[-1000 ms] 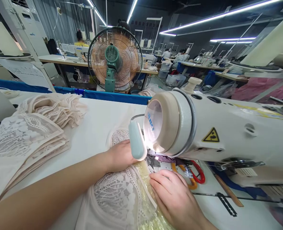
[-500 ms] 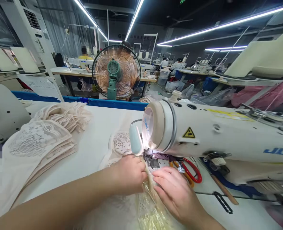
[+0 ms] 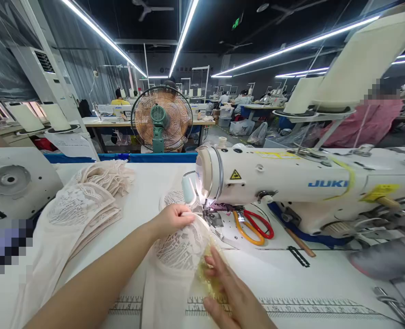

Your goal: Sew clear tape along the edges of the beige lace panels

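My left hand [image 3: 173, 221] is closed, thumb and fingers pinching the upper edge of a pale lace bra piece [image 3: 180, 251] just left of the needle area of a white sewing machine [image 3: 243, 176]. The piece hangs toward me over the table, its curved edge running up to the presser foot [image 3: 209, 214]. My right hand [image 3: 233, 288] is lower and to the right, fingers stretched and apart, slightly blurred. Behind its fingers shows a shiny yellowish translucent strip [image 3: 207, 269] beside the lace; whether the fingertips touch it is unclear.
Orange-handled scissors [image 3: 252, 235] and a red-handled tool [image 3: 265, 224] lie beside the machine bed. Further right are a black slotted plate [image 3: 298, 257] and a wooden stick [image 3: 300, 243]. Stacked lace pieces [image 3: 86, 205] lie left. A ruler [image 3: 291, 308] marks the front; a fan [image 3: 161, 119] stands behind.
My right hand has moved down toward me, away from the presser foot, its fingers spreading. My left hand has shifted slightly up and left, with the lace cup now showing below it. The view has tilted.
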Motion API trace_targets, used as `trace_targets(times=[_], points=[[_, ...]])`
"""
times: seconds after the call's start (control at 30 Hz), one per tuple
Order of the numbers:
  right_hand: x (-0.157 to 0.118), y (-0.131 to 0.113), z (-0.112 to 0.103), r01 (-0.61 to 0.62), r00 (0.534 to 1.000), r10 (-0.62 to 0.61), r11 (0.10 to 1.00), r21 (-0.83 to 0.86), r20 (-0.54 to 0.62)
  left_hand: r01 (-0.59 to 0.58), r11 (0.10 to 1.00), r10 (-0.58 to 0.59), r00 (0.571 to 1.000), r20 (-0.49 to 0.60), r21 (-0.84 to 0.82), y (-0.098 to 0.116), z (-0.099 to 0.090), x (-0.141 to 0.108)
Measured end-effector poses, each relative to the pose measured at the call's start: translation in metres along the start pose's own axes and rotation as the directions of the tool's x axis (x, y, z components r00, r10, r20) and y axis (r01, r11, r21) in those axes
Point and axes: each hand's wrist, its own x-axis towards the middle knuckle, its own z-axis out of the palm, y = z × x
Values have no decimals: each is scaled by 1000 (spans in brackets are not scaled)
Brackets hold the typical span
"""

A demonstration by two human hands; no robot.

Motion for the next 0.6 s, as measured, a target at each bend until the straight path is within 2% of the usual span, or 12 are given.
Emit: trace_targets(times=[0.07,0.13,0.23,0.3,0.4,0.5,0.6], points=[[11,-12,8,16,995,-20,999,42,97,54,998,-52,993,-103,22,2,2,1],[25,-23,7,-83,988,76,996,45,138,108,991,-93,978,-187,76,2,5,2],[42,-25,-6,-283,957,280,959,31,76,195,958,-138,956,-257,211,0,12,-1],[46,-16,-18,-334,942,334,943,-12,15,245,910,-158,951,-266,335,-1,18,-5],[44,0,-35,-386,923,384,916,-112,-40,227,819,-151,971,-185,528,1,25,-12],[37,9,-42,-410,909,416,889,-203,-17,104,739,-122,992,-20,665,7,30,-14],[35,9,-42,-410,902,431,868,-281,16,8,680,-110,990,91,734,14,30,-10]])
